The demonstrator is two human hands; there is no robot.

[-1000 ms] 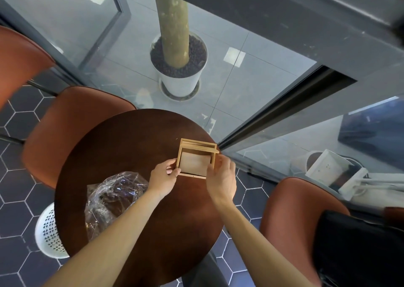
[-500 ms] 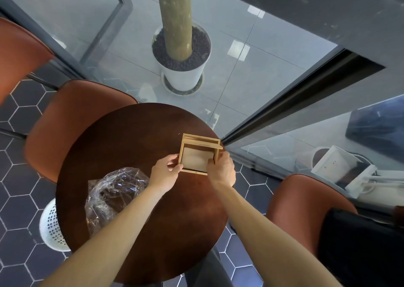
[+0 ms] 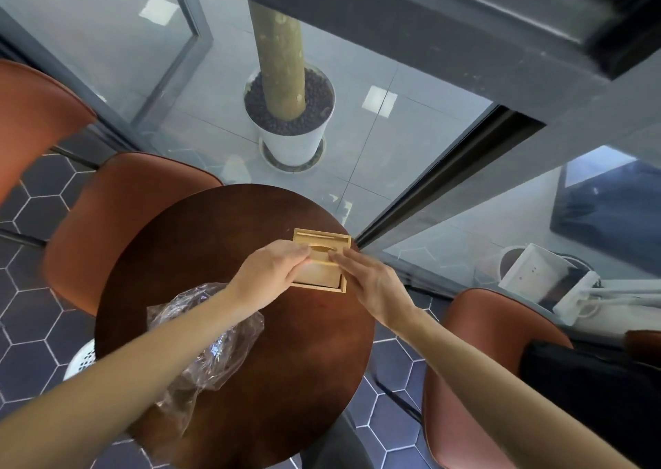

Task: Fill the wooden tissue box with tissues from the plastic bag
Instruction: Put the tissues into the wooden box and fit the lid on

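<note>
On round dark table (image 3: 286,379), pale wooden tissue box (image 3: 319,272), crinkled clear plastic bag (image 3: 204,347)

Pale wooden box (image 3: 319,268) flat on the far side of my table, slotted lid (image 3: 321,248) partly slid across its top, near end uncovered, crinkled clear plastic bag (image 3: 211,340) lying nearer me to the left, apart from the box, contents unclear
</note>
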